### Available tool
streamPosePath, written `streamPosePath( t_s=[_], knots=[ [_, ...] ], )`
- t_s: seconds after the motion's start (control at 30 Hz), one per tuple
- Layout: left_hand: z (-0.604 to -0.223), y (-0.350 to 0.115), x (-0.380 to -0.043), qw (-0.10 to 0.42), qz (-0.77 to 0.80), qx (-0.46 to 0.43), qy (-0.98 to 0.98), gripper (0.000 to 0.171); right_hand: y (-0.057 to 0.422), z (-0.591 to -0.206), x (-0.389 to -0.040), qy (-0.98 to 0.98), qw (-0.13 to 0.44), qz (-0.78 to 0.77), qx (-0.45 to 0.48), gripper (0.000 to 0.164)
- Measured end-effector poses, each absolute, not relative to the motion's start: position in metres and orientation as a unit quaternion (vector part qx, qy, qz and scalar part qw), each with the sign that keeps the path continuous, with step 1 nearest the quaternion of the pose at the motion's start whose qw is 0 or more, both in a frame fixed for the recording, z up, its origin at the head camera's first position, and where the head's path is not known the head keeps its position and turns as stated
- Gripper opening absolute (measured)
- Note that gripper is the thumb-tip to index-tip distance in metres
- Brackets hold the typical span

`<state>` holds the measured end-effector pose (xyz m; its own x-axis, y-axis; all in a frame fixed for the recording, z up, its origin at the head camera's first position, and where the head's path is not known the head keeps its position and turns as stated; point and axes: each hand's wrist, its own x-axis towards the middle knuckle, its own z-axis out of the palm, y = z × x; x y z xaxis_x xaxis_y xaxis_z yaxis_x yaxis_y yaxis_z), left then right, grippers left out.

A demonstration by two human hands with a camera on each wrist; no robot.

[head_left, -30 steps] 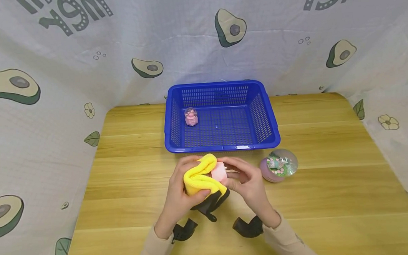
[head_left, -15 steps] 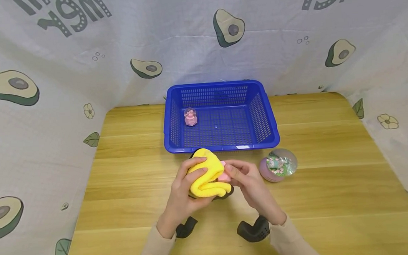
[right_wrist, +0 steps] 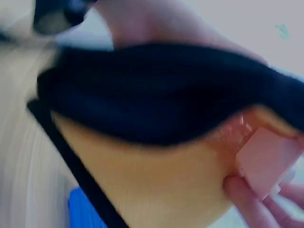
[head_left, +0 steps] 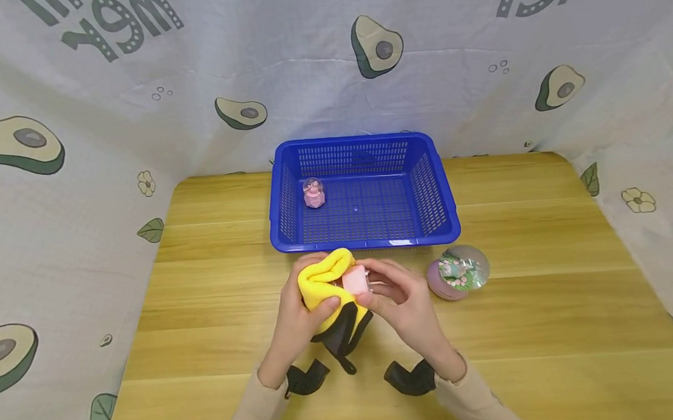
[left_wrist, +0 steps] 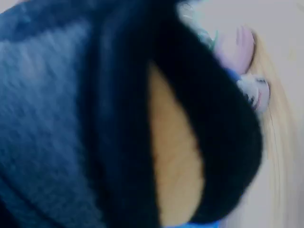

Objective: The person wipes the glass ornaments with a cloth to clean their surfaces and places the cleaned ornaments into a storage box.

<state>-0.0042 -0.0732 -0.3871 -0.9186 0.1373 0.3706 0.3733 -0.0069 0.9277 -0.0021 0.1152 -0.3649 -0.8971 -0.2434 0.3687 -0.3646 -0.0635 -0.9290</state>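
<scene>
Pink trinket point(head_left: 355, 280) sits between our two hands, just off the near side of the blue basket point(head_left: 338, 245). Our right hand point(head_left: 408, 300) has its thumb and fingers closed in a pinch on the faceted base; our left hand point(head_left: 299, 320) is curled round the folded yellow cloth point(head_left: 318, 291), its thumb on the near face. Something clear shows at the end toward the cloth, perhaps a small dome, though the right wrist view is too blurred to be sure. We judge the step in hand to be wiping that end; the next move calls for a steady pinch and a gentle turn against the cloth. A small globe point(head_left: 314, 195) stands inside the basket at its left, and a larger globe point(head_left: 449, 271) lies tilted just outside its near right corner.
</scene>
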Motion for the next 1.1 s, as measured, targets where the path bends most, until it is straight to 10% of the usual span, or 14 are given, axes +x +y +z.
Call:
streamPosePath(
  t_s=[0.47, 1.1],
  knots=[
    [-0.386, -0.078, -0.002, -0.088, -0.786, -0.048, -0.61, 0.044, 0.118, -0.376, -0.02, -0.68, 0.206, 0.534, 0.459, 0.037],
    [-0.381, -0.087, 0.002, 0.074, -0.762, -0.103, -0.635, 0.048, 0.124, -0.378, -0.015, -0.752, 0.14, 0.557, 0.323, 0.042]
  ],
)
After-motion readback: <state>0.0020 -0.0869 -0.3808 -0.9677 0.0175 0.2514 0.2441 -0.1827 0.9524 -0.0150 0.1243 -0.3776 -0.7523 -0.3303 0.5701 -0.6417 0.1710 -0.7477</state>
